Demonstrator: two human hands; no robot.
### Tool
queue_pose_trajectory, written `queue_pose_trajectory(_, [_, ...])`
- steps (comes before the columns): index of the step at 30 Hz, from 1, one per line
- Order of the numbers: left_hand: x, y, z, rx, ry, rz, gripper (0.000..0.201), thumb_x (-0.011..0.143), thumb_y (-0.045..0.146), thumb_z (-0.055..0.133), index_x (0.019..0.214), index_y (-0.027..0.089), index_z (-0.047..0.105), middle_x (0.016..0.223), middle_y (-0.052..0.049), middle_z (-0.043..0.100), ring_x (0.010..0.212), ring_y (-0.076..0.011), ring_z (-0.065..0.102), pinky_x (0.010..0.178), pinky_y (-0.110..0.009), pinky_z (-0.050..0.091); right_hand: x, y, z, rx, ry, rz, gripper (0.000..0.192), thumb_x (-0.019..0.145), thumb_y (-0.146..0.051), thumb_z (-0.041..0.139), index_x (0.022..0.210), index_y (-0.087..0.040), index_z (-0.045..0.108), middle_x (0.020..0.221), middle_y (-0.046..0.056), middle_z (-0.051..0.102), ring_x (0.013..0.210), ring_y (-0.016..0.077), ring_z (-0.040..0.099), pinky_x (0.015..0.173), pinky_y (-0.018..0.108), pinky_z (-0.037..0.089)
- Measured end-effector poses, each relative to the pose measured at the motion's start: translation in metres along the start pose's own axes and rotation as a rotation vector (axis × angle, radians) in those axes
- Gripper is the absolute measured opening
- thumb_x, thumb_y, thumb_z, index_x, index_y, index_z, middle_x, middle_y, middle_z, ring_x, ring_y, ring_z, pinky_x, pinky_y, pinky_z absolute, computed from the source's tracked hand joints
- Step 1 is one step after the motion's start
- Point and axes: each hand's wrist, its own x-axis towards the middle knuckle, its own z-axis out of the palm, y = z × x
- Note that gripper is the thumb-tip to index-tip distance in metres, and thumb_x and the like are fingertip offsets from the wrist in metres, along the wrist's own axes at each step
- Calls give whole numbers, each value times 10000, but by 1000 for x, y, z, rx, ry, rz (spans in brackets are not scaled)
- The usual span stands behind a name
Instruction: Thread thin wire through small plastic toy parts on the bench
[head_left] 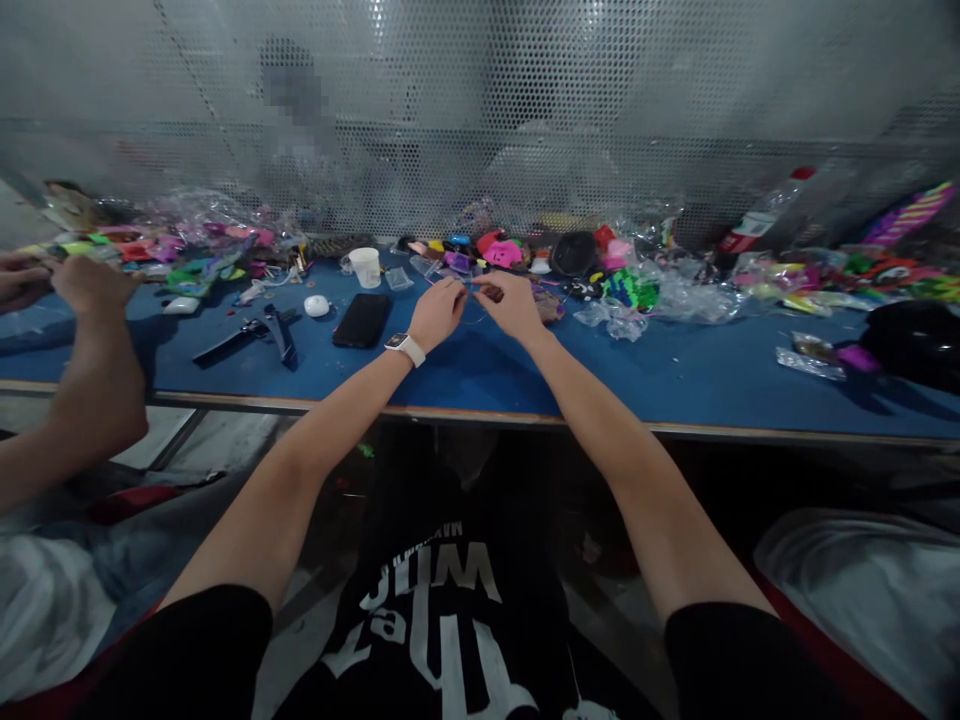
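Blue tabletop (705,370), black phone (361,321), white cup (366,268)

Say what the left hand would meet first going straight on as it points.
The left hand would probably meet the right hand first; the pink piece seems beyond. Depth is unclear.

Whatever the left hand (442,308) and right hand (510,303) are fingering between them is proving too small to tell. Just beside the right hand, a brownish bundle (550,304) is showing only partly, the hand hiding the rest. Far right of that hand, a glossy black object (916,342) is running off the picture's edge, while well left of the left hand, a co-worker's hand (18,282) is being cut off.
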Motion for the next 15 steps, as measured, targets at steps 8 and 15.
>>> queue_pose_trajectory(8, [1, 5, -6, 54, -43, 6, 246, 1208, 158, 493, 1127, 191, 723, 1217, -196, 771, 1185, -346, 765, 1061, -479, 602, 4, -7, 3, -187, 0, -106, 136, 1117, -291, 795, 1108, -258, 927, 1317, 145, 862, 1306, 396, 774, 1214, 618, 612])
queue_pose_trajectory(15, [1, 5, -8, 182, -88, 56, 322, 1223, 178, 428, 1197, 169, 749, 1264, -226, 784, 1248, -383, 757, 1120, -530, 582, 4, -4, 8, 118, -12, 152, 88, 991, -286, 913, 1015, -245, 838, 1002, 94, 885, 991, 324, 832, 1029, 525, 670])
